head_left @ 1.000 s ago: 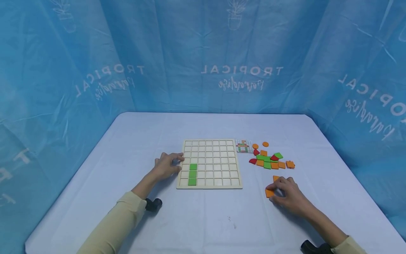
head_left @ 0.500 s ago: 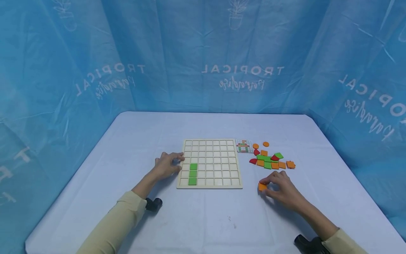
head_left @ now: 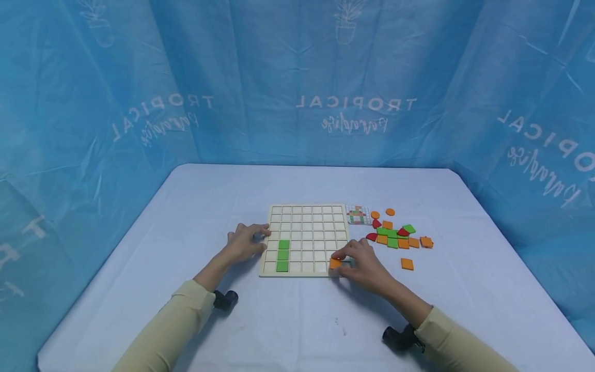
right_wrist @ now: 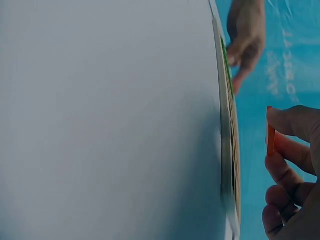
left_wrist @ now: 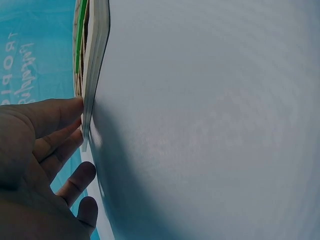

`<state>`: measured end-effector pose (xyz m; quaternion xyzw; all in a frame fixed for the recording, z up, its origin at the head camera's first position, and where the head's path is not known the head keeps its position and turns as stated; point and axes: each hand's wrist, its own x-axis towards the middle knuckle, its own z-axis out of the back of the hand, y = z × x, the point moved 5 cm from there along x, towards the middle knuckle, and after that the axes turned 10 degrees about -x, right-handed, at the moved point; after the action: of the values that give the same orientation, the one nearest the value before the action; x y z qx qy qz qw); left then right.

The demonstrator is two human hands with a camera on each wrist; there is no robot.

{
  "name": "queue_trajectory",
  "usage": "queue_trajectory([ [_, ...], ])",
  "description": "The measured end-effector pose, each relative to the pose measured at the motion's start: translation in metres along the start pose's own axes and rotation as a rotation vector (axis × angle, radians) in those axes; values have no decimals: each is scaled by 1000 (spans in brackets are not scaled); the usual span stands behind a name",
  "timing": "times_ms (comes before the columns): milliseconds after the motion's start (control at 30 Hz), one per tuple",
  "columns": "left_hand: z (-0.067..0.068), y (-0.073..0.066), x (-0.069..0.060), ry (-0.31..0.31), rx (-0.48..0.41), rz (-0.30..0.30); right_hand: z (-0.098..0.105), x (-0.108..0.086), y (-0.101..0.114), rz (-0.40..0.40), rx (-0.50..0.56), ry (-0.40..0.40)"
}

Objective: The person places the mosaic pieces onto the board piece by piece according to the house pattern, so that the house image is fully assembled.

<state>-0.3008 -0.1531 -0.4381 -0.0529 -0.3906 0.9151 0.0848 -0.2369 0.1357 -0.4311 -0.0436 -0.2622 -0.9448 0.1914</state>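
Observation:
My right hand (head_left: 364, 266) pinches an orange square tile (head_left: 334, 263) between thumb and fingers, over the lower right of a pale wooden grid board (head_left: 307, 227). In the right wrist view the orange tile appears edge-on, raised above the board. Three green square tiles (head_left: 282, 254) fill a column of cells near the board's left side. My left hand (head_left: 244, 243) touches the board's left edge with its thumb and fingertips. From the left wrist view, the extended fingers (left_wrist: 60, 112) rest against the board's side. My right hand covers some lower right cells.
A small pattern card (head_left: 358, 214) lies against the board's right edge. Right of it are loose orange, green and red pieces (head_left: 392, 233). A single orange square (head_left: 407, 264) sits nearer. Blue printed curtains surround the white table (head_left: 214, 191).
My right hand has picked up one orange square and carried it left to above the board. The other orange square stays on the table. My left hand has not moved.

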Motion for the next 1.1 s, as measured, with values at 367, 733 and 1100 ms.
queue_trajectory([
  [367, 2, 1, 0, 5, 2, -20, -32, 34, 44, 117, -11, 4],
  [733, 2, 2, 0, 8, -7, 12, -53, 47, 61, 178, -95, 37],
  [1100, 3, 0, -1, 6, 2, -1, -59, 47, 65, 190, -142, 46],
])
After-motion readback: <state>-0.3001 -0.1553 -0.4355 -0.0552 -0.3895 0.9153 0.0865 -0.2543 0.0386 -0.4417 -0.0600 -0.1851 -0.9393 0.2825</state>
